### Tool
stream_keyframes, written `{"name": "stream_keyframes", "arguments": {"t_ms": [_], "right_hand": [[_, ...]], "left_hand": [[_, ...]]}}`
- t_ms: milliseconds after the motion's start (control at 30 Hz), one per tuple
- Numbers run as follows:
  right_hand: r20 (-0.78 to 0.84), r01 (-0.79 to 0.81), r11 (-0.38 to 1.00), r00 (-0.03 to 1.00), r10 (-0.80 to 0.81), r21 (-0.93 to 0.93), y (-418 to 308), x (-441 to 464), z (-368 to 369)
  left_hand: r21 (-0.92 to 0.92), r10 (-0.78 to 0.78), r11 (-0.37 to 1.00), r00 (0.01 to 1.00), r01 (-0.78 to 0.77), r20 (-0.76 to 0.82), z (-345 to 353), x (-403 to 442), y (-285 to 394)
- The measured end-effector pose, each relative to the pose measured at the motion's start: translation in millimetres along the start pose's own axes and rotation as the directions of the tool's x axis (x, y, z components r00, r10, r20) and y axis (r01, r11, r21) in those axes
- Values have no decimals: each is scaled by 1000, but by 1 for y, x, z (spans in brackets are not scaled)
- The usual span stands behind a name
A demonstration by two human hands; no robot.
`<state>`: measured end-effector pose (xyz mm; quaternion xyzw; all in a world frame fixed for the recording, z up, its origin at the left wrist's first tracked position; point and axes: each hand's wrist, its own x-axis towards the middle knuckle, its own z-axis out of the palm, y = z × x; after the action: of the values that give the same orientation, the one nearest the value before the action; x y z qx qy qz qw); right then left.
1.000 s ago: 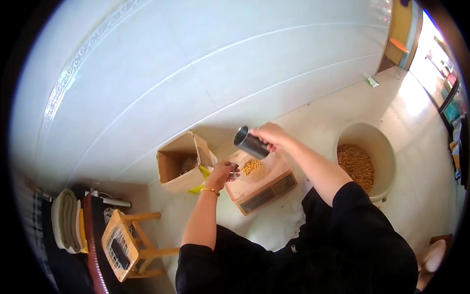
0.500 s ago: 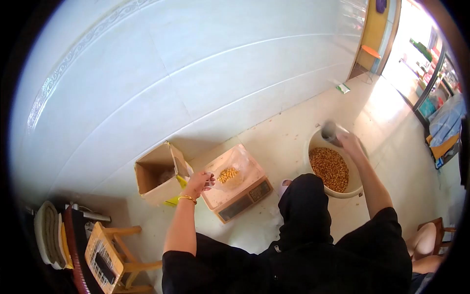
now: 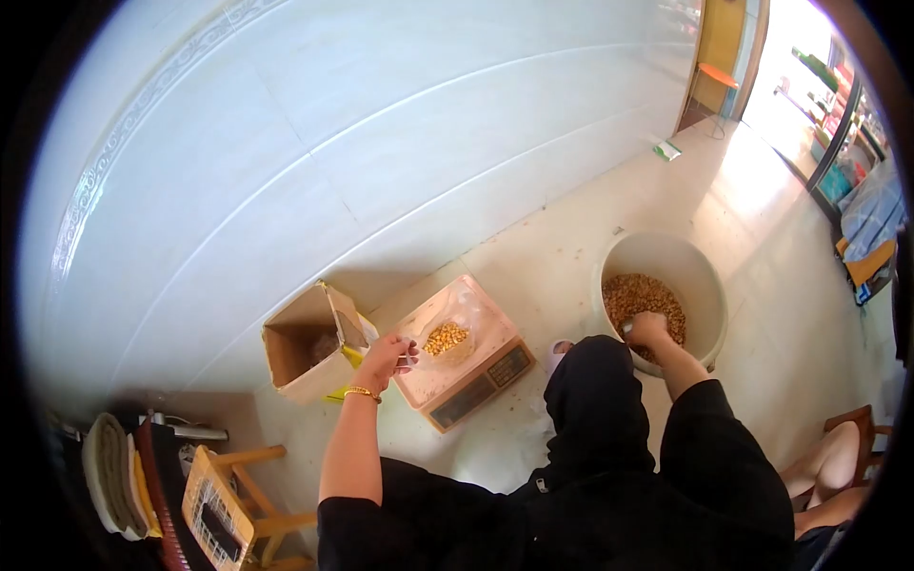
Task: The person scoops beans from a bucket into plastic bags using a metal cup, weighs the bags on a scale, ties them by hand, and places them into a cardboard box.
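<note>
My left hand (image 3: 388, 360) pinches the edge of a clear plastic bag (image 3: 466, 319) beside the scale. Inside the bag lies a small heap of yellow kernels (image 3: 445, 339), resting on the orange-pink scale (image 3: 495, 333). My right hand (image 3: 649, 329) is down in the large round bin (image 3: 706, 295), closed around the dark cup, of which only a small bit shows. Brown-yellow kernels (image 3: 636, 291) cover the bottom of the bin, and the cup's mouth is hidden among them.
An open cardboard box (image 3: 314, 343) stands left of the scale by the wall. A wooden stool (image 3: 224, 504) is at the lower left, near folded cloths (image 3: 116, 476). Another person's bare legs (image 3: 824, 471) show at the lower right. A small packet (image 3: 667, 150) lies near the wall.
My right hand moved with the cup from above the scale to the bin, then down into the kernels. My left hand stays at the bag. The view shifted.
</note>
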<state>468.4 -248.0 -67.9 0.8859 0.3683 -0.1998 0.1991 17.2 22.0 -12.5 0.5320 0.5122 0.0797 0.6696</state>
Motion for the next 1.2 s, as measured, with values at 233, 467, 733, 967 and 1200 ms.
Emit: {"name": "stream_keyframes", "arguments": {"t_ms": [233, 467, 733, 967, 1200], "right_hand": [[-14, 6, 973, 1000, -3, 233, -9, -2, 4], [68, -43, 692, 998, -10, 720, 21, -3, 16], [150, -139, 123, 985, -89, 983, 71, -32, 10], [63, -65, 300, 998, 17, 952, 73, -33, 16], [77, -77, 1, 997, 16, 997, 79, -38, 21]], "left_hand": [[-54, 16, 998, 1000, -15, 17, -3, 5, -4], [-40, 12, 999, 1000, -12, 8, 0, -1, 3], [15, -31, 999, 999, 31, -19, -8, -7, -4], [5, -15, 1000, 1000, 15, 16, -2, -3, -2], [32, 9, 999, 999, -10, 43, 0, 2, -4]]}}
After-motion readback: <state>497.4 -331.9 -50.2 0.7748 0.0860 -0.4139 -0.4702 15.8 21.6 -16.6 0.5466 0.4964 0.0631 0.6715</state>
